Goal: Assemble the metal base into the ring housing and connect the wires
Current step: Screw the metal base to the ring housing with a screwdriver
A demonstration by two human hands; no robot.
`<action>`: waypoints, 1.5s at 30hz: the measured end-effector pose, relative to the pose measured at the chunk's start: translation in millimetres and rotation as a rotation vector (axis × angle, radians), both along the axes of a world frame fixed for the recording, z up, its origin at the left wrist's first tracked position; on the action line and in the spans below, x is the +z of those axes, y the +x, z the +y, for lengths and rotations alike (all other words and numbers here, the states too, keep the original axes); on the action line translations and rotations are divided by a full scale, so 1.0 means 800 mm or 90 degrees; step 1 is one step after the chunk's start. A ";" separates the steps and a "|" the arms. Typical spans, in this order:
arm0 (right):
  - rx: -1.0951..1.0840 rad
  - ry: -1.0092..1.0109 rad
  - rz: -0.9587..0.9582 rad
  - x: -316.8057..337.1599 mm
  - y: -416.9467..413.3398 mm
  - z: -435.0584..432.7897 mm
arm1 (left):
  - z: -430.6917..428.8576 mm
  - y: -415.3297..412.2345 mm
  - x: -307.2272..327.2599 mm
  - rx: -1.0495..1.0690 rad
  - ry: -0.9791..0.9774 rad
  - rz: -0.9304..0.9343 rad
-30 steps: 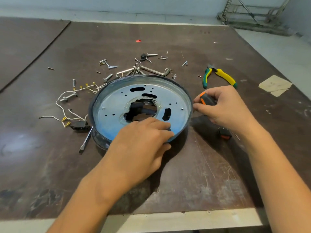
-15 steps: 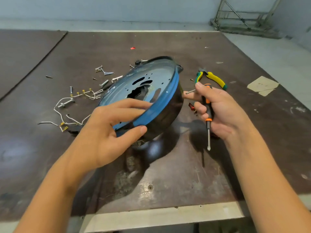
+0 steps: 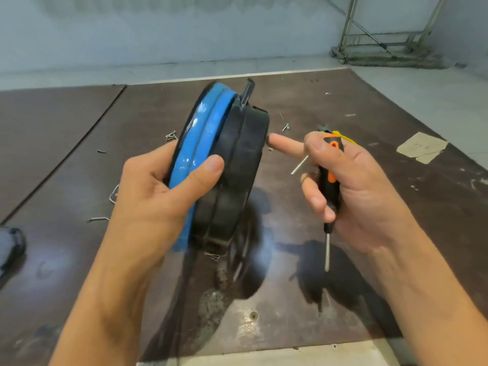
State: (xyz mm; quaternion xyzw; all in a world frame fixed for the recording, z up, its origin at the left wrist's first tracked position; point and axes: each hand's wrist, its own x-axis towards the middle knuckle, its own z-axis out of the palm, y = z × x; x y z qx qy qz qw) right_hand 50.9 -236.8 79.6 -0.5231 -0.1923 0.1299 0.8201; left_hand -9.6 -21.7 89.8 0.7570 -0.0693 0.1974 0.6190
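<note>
You hold the ring housing (image 3: 237,167) on its edge above the table (image 3: 330,299), almost vertical, with the top leaning a little to the right. It is a round black shell with ridges around its side, and a small dark tab (image 3: 247,93) stands up at its top. The metal base (image 3: 200,136) sits against its left side. You see only its rim, covered in glossy blue film, because its face looks to the left. Your left hand (image 3: 158,196) grips both parts, with the thumb across the blue rim. Your right hand (image 3: 356,186) touches the black side with its index fingertip (image 3: 274,140). One pale wire (image 3: 114,194) lies on the table beside your left wrist.
</note>
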 end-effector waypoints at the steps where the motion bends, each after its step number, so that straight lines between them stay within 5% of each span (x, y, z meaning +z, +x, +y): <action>1: -0.013 0.000 -0.002 -0.001 0.001 -0.001 | 0.008 0.000 -0.002 -0.002 -0.019 0.006; 10: -0.078 -0.032 -0.004 -0.018 0.013 -0.002 | 0.039 0.015 -0.019 0.020 -0.176 0.004; 28: 0.002 -0.037 -0.196 -0.006 -0.014 0.009 | -0.012 0.017 -0.030 0.032 -0.153 -0.034; 40: -0.058 -0.098 -0.099 -0.004 -0.001 -0.018 | -0.030 0.016 -0.035 0.067 0.174 -0.113; 45: 0.108 -0.218 -0.005 -0.024 0.027 -0.056 | -0.031 0.015 -0.048 0.020 0.515 -0.144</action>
